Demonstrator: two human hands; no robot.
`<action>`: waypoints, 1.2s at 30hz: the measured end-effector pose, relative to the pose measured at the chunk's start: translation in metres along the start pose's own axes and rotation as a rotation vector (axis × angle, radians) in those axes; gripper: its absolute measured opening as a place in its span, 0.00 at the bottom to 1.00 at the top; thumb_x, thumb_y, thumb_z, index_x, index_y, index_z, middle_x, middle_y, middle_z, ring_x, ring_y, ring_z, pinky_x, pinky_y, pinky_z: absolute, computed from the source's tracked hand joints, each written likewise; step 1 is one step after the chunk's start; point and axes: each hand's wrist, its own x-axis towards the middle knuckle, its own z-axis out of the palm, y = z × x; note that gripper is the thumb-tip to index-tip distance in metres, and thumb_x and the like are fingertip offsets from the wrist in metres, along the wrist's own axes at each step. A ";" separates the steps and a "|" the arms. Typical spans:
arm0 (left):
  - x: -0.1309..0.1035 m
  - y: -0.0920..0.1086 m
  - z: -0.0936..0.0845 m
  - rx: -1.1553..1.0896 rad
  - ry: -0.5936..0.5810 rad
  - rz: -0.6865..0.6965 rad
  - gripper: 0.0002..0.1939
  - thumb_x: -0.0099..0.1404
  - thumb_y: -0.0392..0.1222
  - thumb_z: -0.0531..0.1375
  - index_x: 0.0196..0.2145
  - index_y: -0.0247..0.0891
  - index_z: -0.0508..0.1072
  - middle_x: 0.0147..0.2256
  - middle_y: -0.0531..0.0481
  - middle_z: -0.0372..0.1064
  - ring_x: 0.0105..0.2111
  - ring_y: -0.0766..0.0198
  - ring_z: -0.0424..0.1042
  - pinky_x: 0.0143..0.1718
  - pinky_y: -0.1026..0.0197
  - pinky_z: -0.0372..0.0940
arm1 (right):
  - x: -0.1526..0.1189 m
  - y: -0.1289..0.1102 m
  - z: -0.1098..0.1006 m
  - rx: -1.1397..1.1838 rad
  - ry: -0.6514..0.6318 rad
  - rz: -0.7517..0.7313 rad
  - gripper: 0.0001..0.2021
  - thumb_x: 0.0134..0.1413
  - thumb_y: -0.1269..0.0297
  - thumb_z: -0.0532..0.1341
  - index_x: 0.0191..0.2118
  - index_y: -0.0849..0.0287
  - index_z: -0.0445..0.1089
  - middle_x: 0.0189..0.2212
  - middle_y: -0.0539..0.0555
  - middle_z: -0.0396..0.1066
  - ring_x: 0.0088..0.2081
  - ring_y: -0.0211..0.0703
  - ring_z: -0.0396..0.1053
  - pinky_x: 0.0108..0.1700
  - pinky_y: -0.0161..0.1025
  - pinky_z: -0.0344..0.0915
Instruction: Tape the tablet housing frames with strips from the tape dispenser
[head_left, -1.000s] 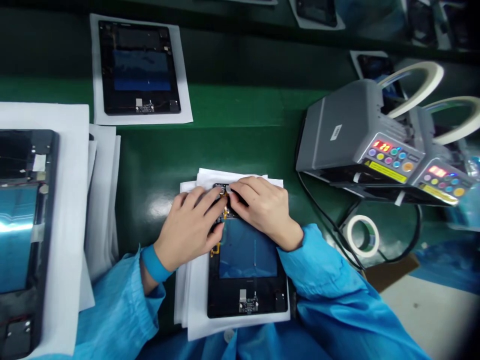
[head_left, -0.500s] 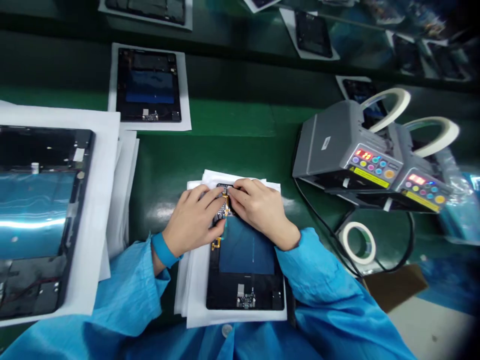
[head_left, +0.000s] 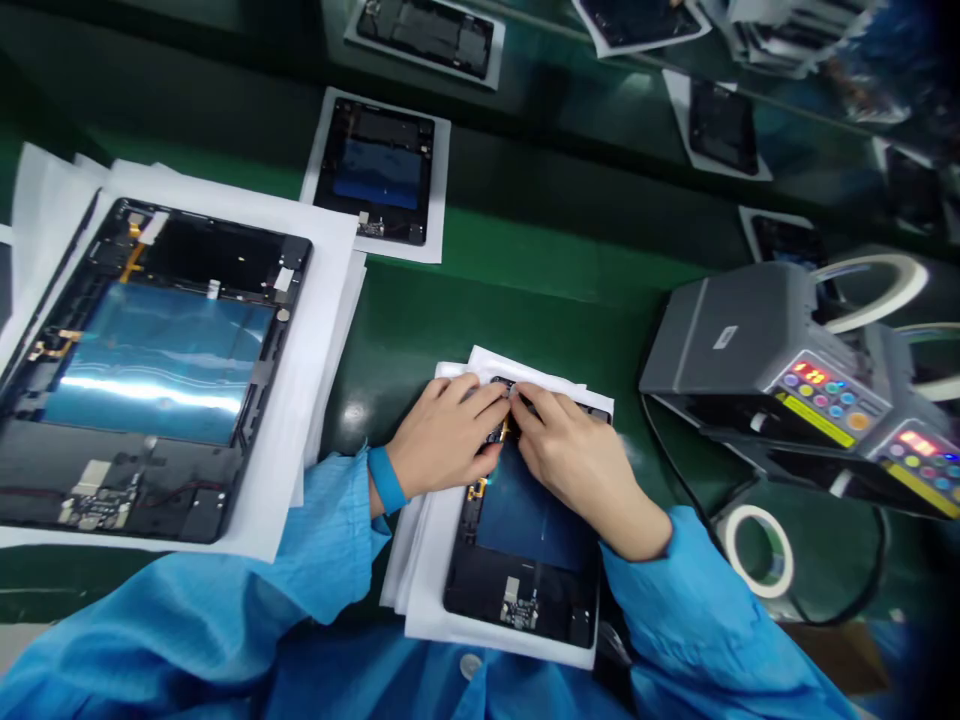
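Note:
An opened tablet [head_left: 536, 500] with a dark blue battery panel lies in front of me on white sheets [head_left: 427, 620]. My left hand [head_left: 454, 435] rests over its upper left corner, fingers bent and closed in around a small circuit board. A bit of orange flex cable [head_left: 504, 430] shows beside those fingertips. From the other side, my right hand [head_left: 577, 455] reaches to the same corner with thumb and fingertips pinched together at the top edge. Both sets of fingertips nearly meet there. Whatever small part they hold is hidden by the fingers.
At left, a larger opened tablet [head_left: 165, 370] lies on stacked white sheets. Another tablet [head_left: 379, 170] sits further back. Two grey tape dispensers [head_left: 720, 350] with lit displays stand at right, a tape roll [head_left: 757, 550] and black cable [head_left: 671, 465] near them.
The whole view has swung left, so everything appears further right. Both hands stay at the tablet's upper left corner, and the right fingers look drawn closer together.

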 end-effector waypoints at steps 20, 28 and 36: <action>-0.011 0.002 0.020 -0.105 0.145 -0.001 0.15 0.63 0.48 0.52 0.35 0.35 0.73 0.38 0.43 0.69 0.46 0.49 0.61 0.43 0.48 0.54 | 0.299 -0.019 0.024 0.045 -0.074 -0.195 0.12 0.57 0.65 0.56 0.43 0.64 0.71 0.41 0.61 0.71 0.38 0.50 0.70 0.36 0.40 0.58; -0.018 -0.002 0.018 -0.133 0.220 -0.004 0.15 0.63 0.45 0.50 0.39 0.36 0.72 0.46 0.45 0.69 0.45 0.54 0.63 0.42 0.50 0.56 | 0.291 -0.005 0.018 0.045 -0.029 -0.184 0.08 0.53 0.67 0.58 0.38 0.60 0.73 0.35 0.59 0.74 0.29 0.42 0.68 0.28 0.39 0.48; -0.004 -0.008 0.005 -1.230 0.365 -0.490 0.17 0.61 0.49 0.52 0.37 0.34 0.73 0.40 0.41 0.73 0.40 0.58 0.71 0.45 0.54 0.63 | 0.149 0.070 -0.045 0.019 0.020 -0.046 0.04 0.47 0.66 0.61 0.31 0.56 0.71 0.32 0.54 0.73 0.27 0.41 0.66 0.26 0.39 0.51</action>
